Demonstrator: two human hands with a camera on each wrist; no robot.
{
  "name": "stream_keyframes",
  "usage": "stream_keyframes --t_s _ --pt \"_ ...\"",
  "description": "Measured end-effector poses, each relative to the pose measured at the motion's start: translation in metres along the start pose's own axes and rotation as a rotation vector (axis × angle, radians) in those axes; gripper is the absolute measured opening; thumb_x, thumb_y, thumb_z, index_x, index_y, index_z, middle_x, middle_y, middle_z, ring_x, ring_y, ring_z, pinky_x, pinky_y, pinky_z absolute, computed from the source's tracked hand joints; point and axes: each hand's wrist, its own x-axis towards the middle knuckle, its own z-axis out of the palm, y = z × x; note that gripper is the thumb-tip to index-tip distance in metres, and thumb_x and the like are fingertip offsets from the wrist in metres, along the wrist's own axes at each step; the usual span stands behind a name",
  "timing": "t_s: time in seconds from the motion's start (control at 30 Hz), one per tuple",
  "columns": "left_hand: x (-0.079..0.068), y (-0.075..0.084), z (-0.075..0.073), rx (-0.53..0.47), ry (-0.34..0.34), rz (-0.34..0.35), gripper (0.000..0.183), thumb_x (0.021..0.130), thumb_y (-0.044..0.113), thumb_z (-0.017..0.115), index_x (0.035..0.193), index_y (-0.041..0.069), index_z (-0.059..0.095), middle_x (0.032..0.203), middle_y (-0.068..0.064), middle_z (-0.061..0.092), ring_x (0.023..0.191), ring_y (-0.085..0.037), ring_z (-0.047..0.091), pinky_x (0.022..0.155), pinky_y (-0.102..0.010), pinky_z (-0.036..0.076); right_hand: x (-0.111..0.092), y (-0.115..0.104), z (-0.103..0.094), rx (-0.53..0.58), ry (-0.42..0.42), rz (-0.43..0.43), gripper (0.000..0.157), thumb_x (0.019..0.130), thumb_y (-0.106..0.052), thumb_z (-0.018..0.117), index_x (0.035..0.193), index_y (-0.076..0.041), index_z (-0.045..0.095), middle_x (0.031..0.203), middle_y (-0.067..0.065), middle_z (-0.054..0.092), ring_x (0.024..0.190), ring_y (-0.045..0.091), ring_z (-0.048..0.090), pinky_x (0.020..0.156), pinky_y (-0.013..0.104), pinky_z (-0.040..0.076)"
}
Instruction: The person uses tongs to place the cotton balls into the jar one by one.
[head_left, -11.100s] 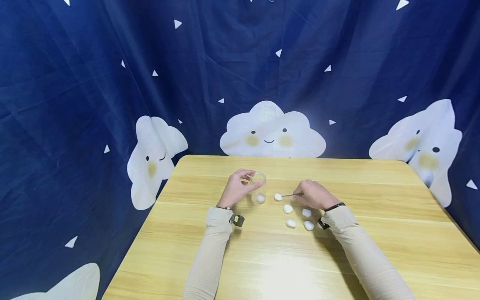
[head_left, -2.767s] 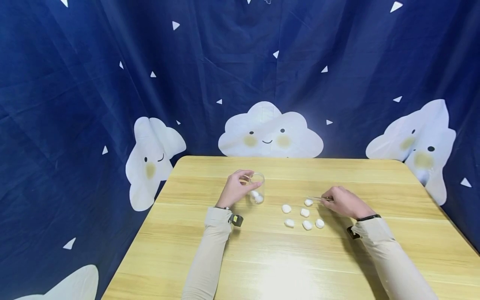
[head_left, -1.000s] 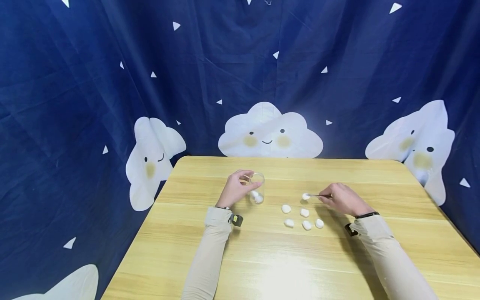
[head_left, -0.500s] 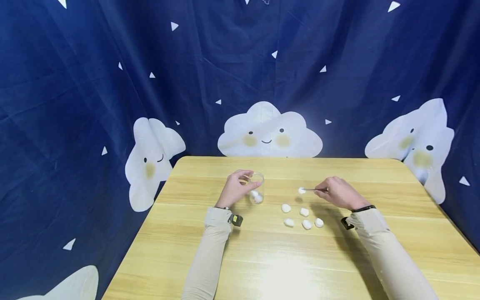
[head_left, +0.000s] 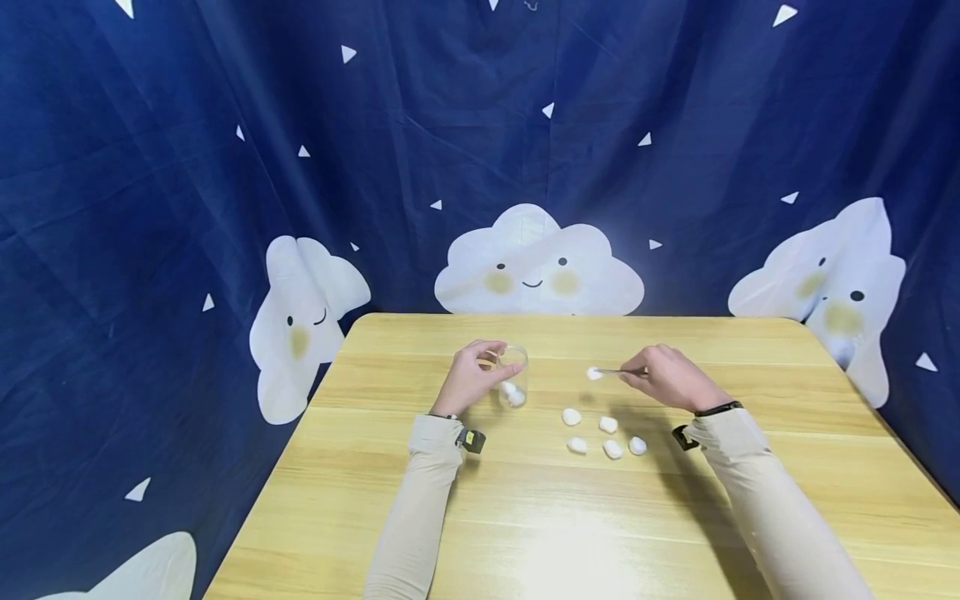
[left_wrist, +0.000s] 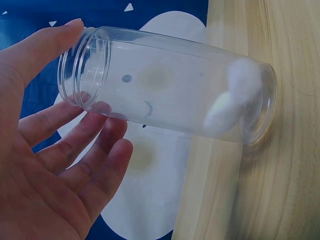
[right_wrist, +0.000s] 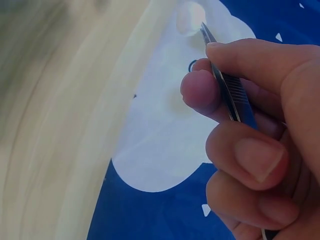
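My left hand holds a clear plastic jar near its threaded, lidless mouth, thumb on one side and fingers on the other. The jar stands on the table with two white cotton balls at its bottom. In my right hand, metal tweezers are pinched between thumb and fingers. Their tips grip one cotton ball, raised above the table to the right of the jar. Several loose cotton balls lie on the table in front of the right hand.
The light wood-grain table reaches back to a dark blue curtain printed with white clouds and triangles. A small black device is strapped at the left wrist, another at the right.
Two cotton balls are in the jar now, against one at first. The right hand with the tweezers has lifted another from the table and moved it left and up. The left hand stays put.
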Motion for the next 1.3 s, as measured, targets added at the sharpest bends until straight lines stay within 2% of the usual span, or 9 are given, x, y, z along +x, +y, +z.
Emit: stream_keyframes --t_s 0.1,0.33,0.43,0.7,1.03,1.3 --pt "0.000 0.000 0.000 -0.001 0.001 0.003 0.065 0.084 0.040 0.085 0.134 0.003 0.067 0.130 -0.012 0.069 0.111 -0.026 0.068 0.097 -0.040 0.060 0.004 -0.002 -0.001 0.004 0.003 -0.011 0.023 0.095 -0.011 0.072 0.075 -0.021 0.072 0.071 -0.009 0.064 0.059 0.004 0.047 0.059 0.023 0.041" --pt "0.000 0.001 -0.001 0.007 0.005 0.000 0.063 0.084 0.040 0.086 0.133 0.006 0.068 0.129 -0.009 0.070 0.111 -0.025 0.068 0.097 -0.040 0.060 0.011 -0.007 -0.005 0.000 0.018 -0.016 0.016 0.096 -0.013 0.071 0.084 -0.019 0.080 0.086 -0.001 0.079 0.070 0.005 0.062 0.068 0.032 0.055" --pt "0.000 0.001 -0.001 0.009 0.005 -0.001 0.061 0.084 0.040 0.086 0.133 0.008 0.068 0.129 -0.008 0.070 0.111 -0.026 0.068 0.097 -0.040 0.060 0.014 -0.010 -0.006 0.002 0.022 -0.018 0.014 0.096 -0.013 0.071 0.087 -0.017 0.081 0.088 0.000 0.079 0.072 0.005 0.064 0.069 0.033 0.056" --pt "0.000 0.000 0.000 0.011 -0.003 0.000 0.062 0.084 0.040 0.085 0.134 0.006 0.067 0.130 -0.009 0.070 0.111 -0.025 0.068 0.096 -0.038 0.060 0.023 -0.017 -0.006 -0.006 0.022 -0.032 0.018 0.096 -0.013 0.072 0.080 -0.020 0.077 0.075 -0.007 0.070 0.062 0.005 0.051 0.061 0.025 0.044" --pt "0.002 -0.001 0.000 0.017 0.013 0.009 0.059 0.084 0.041 0.086 0.130 0.009 0.070 0.129 -0.005 0.068 0.114 -0.022 0.067 0.097 -0.039 0.060 0.030 -0.025 -0.009 0.008 0.007 -0.014 0.013 0.097 -0.015 0.071 0.089 -0.018 0.081 0.087 -0.002 0.078 0.067 0.007 0.057 0.066 0.030 0.051" --pt "0.002 -0.002 0.000 0.005 0.011 0.012 0.057 0.083 0.040 0.086 0.129 0.010 0.070 0.128 -0.005 0.068 0.114 -0.023 0.067 0.097 -0.042 0.060 0.039 -0.031 -0.008 -0.008 0.014 -0.050 0.023 0.096 -0.014 0.071 0.074 -0.022 0.071 0.072 -0.008 0.063 0.061 0.007 0.047 0.061 0.027 0.041"
